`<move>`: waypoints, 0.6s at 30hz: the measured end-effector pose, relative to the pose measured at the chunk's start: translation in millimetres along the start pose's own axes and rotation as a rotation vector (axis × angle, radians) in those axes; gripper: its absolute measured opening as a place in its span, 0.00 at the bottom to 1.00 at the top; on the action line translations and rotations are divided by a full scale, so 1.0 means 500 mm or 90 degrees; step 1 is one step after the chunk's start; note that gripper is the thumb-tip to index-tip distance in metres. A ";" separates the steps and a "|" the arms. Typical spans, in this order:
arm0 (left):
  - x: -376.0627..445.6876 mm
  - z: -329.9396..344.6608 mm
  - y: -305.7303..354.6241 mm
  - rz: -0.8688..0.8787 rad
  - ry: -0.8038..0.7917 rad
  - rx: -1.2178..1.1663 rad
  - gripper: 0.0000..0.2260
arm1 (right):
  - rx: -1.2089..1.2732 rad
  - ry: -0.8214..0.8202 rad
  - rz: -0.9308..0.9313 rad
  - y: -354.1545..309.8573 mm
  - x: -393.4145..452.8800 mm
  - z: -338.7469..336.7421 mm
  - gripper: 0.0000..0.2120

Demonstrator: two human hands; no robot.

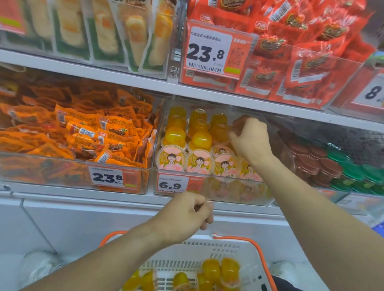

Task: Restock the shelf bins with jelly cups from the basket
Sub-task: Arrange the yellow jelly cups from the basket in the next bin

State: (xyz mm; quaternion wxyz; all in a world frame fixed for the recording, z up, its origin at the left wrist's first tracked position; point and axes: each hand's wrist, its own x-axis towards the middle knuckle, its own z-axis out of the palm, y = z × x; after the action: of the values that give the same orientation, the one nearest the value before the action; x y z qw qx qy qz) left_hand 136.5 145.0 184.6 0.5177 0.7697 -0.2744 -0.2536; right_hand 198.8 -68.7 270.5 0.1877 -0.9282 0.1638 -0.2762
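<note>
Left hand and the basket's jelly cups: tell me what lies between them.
Nothing: in the head view the left hand hovers, fingers curled, above the white basket's perforated back wall; the jelly cups lie below.

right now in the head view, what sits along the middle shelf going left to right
clear bin of orange snack packets → clear bin of yellow jelly cups, right hand reaching in → brown-lidded cups → green-lidded cups

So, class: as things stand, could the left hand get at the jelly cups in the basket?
Probably yes. The left hand hovers above the basket, holding nothing visible, and the jelly cups lie uncovered below it.
</note>
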 end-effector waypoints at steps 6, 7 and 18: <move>0.005 0.007 -0.044 -0.025 -0.033 0.193 0.14 | 0.275 0.221 -0.131 -0.036 -0.199 -0.035 0.05; 0.004 0.009 -0.066 -0.043 -0.041 0.240 0.13 | 0.330 0.229 -0.125 -0.029 -0.239 -0.021 0.06; -0.142 0.155 -0.521 -0.464 -0.295 0.487 0.11 | 0.097 -0.698 0.224 0.308 -0.731 0.295 0.18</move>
State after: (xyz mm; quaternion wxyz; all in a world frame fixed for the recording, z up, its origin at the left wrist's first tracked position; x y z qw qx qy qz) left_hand 74.6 224.6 -77.8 0.0078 0.8713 -0.1703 -0.4603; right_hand -37.7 -16.4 -76.7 0.3548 -0.8782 0.1744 0.2692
